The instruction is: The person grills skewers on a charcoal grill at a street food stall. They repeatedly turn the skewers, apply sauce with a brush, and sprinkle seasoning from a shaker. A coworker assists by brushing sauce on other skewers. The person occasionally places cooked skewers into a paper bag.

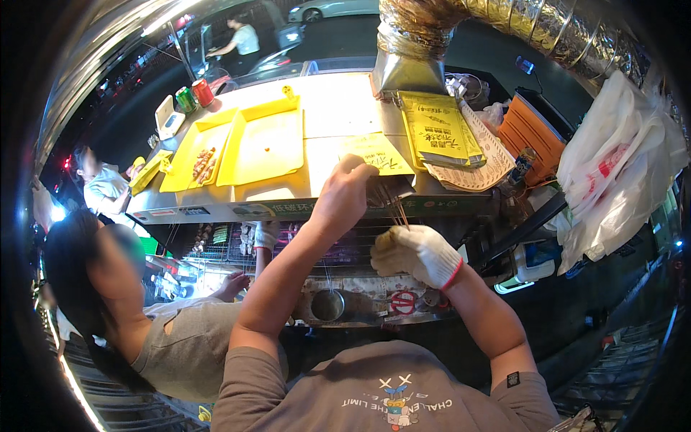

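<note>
My bare left hand [345,186] pinches the near edge of a yellow printed paper bag [380,154] above the front edge of the counter. In a white knit glove, my right hand [413,254] grips the lower ends of several thin skewers [395,208]. Their upper ends run into the dark mouth of the bag, so whatever is on them is hidden. A stack of similar yellow bags [434,127] lies on the counter to the right.
Below my hands is a hot grill [302,243], where a co-worker's gloved hand [265,235] reaches from the left. Yellow trays [264,151], one holding meat skewers [205,164], stand on the counter. A metal pot [327,306] and red-handled scissors [402,302] lie nearer me; plastic bags [621,162] hang right.
</note>
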### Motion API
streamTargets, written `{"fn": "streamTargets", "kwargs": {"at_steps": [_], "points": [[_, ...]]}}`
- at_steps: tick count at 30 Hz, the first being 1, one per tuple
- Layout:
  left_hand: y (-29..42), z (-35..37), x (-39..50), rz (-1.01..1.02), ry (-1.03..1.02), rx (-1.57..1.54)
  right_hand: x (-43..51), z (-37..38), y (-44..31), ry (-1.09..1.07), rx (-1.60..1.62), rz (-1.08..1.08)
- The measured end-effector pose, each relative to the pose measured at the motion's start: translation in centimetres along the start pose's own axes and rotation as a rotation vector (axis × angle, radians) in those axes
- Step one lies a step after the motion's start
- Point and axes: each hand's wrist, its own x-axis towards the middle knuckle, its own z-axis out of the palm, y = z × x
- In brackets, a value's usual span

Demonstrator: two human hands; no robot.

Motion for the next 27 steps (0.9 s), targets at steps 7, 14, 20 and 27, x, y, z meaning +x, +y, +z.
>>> {"fn": "streamTargets", "kwargs": {"at_steps": [7,14,20,27], "points": [[-3.7,-1.0,1.8,0.041,0.006,0.052,7.0,2.7,-3.7,-0.013,-0.067,0.060],[-5.9,-1.3,0.7,0.014,-0.070,-0.017,8.8,2.8,-3.4,0.018,-0.038,0.208],[-5.5,-1.9,0.4,-0.062,-0.173,-0.019,10.6,2.2,-2.7,-0.211,0.196,0.276],[-3.6,-3.6,-9.0,-0.452,0.722,-0.319,1.5,-3.6,1.9,-0.185,-0.727,-0.134]]}}
